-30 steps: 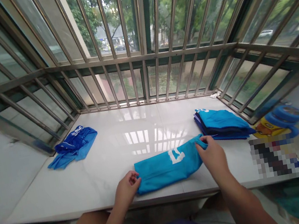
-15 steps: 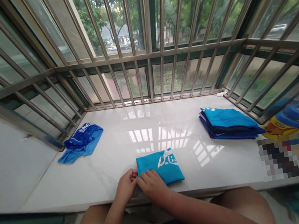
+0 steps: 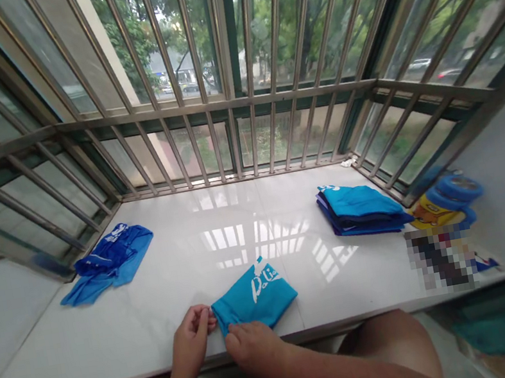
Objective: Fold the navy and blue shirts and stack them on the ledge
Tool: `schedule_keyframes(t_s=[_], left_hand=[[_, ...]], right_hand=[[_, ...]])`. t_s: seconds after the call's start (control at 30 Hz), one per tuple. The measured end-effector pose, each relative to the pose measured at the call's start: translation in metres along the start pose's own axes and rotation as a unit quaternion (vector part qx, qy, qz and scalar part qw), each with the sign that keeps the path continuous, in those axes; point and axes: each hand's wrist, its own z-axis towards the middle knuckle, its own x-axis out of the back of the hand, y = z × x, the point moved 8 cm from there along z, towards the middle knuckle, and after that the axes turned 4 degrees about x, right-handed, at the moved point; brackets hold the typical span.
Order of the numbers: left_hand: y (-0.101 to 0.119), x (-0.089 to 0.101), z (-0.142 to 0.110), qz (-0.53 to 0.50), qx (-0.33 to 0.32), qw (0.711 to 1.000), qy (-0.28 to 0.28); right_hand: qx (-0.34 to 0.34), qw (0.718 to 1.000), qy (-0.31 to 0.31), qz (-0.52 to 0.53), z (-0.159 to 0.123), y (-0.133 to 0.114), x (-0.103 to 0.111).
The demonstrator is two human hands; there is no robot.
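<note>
Folded turquoise cotton T-shirt (image 3: 252, 298), a flat, roughly square bundle set at a slant, with white printed lettering along its upper part, at lower centre of the frame on a glossy white tiled sill (image 3: 114, 344). Left hand (image 3: 192, 340) at the shirt's left corner, thumb and fingertips pressed together in a pinch on the fabric. Right hand (image 3: 251, 347) at the lower edge, fingers curled and touching the cloth; pinch or mere contact impossible to tell. Farther off, at left of the frame, a crumpled blue shirt (image 3: 112, 262); at right, a neat stack of folded blue shirts (image 3: 361, 210); along the top, steel window bars (image 3: 219, 58).
</note>
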Motion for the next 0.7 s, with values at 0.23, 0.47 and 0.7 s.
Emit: schedule_keyframes(t_s=[0.23, 0.47, 0.7], left_hand=[[0.004, -0.005, -0.002, 0.025, 0.001, 1.000, -0.009], [-0.005, -0.008, -0.003, 0.037, -0.009, 0.999, -0.017], [-0.008, -0.012, -0.003, 0.055, -0.020, 0.998, -0.023]], right_hand=[[-0.315, 0.948, 0.026, -0.022, -0.009, 0.128, 0.139], [-0.405, 0.898, 0.157, 0.069, -0.042, 0.264, 0.272], [-0.475, 0.821, 0.302, 0.096, -0.092, 0.368, 0.325]])
